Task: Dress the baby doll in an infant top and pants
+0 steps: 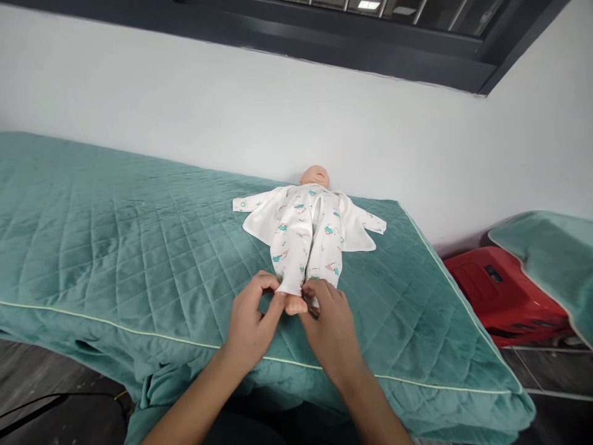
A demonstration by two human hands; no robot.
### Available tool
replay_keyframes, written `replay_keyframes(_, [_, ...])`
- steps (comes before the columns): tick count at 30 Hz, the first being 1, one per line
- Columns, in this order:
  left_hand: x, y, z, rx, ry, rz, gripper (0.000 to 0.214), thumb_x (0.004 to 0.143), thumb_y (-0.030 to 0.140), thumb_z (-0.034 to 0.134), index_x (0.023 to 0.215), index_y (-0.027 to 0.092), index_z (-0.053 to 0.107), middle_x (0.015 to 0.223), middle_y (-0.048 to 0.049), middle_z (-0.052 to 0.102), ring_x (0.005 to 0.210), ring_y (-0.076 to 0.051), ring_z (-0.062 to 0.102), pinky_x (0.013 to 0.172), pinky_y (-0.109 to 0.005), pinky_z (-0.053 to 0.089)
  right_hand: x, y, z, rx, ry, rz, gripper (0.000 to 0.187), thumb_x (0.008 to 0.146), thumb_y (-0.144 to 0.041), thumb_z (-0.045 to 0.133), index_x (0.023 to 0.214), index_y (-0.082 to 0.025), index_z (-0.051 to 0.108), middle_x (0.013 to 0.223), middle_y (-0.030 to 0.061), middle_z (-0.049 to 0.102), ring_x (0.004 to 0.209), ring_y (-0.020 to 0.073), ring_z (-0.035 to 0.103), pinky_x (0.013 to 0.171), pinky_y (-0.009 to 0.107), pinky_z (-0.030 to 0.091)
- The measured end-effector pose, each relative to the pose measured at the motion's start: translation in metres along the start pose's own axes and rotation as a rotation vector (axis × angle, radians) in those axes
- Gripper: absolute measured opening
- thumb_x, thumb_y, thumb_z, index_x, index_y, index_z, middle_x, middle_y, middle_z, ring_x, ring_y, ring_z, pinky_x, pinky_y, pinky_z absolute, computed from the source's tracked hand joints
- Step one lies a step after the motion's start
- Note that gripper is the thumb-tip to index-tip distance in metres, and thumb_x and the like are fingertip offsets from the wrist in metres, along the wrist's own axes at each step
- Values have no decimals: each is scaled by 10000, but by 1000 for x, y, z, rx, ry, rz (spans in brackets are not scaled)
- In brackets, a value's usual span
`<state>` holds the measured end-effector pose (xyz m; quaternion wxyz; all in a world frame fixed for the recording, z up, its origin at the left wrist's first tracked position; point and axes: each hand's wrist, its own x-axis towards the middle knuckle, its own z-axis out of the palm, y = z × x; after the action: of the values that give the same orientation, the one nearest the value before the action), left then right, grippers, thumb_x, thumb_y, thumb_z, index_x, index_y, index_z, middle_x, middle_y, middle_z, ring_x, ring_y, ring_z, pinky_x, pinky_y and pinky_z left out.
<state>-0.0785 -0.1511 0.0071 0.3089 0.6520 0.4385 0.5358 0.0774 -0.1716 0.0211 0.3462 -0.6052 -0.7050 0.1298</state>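
Observation:
A baby doll (315, 175) lies on its back on a green quilted cover, its head by the wall and its feet toward me. It wears a white printed jacket (263, 217), spread open with the sleeves out to both sides, and white printed trousers (293, 238). My left hand (252, 315) pinches one side of the trouser cuff at the ankle on the left. At the other side of that same cuff, my right hand (330, 324) has its thumb and fingers closed on the cloth. One bare doll foot (295, 305) sticks out between my hands; the other is mostly hidden behind my right hand.
The green quilted cover (139, 247) drapes over a bed-like surface with a pale piped edge. A white wall (185, 105) rises behind it under a dark window frame (324, 37). At the right sits a red plastic object (504, 290), partly under another green cloth (551, 253).

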Motion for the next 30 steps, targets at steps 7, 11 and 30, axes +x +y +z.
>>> replay_keyframes(7, [-16, -14, -5, -84, 15, -24, 57, 974, 220, 542, 924, 236, 563, 906, -10, 621, 844, -148, 610, 749, -279, 498, 5, 9, -16, 139, 9, -93, 129, 847, -123, 618, 866, -248, 594, 839, -9, 675, 822, 200, 607, 775, 347, 423])
replay_keyframes(11, [-30, -26, -11, 89, 5, 19, 64, 966, 180, 525, 937, 229, 554, 963, -14, 635, 893, -156, 611, 790, -289, 483, 5, -1, -32, 74, 9, -202, 198, 831, -46, 576, 873, -238, 605, 873, -5, 685, 869, 198, 591, 830, 364, 416])
replay_keyframes(30, [-4, 11, 37, 664, -305, 380, 273, 921, 111, 537, 1179, 165, 607, 1244, -94, 626, 1312, -297, 478, 1096, -496, 428, -48, 63, -7, 36, 81, 57, 154, 923, -252, 602, 1072, -240, 563, 1027, 70, 622, 950, 255, 596, 823, 433, 498])
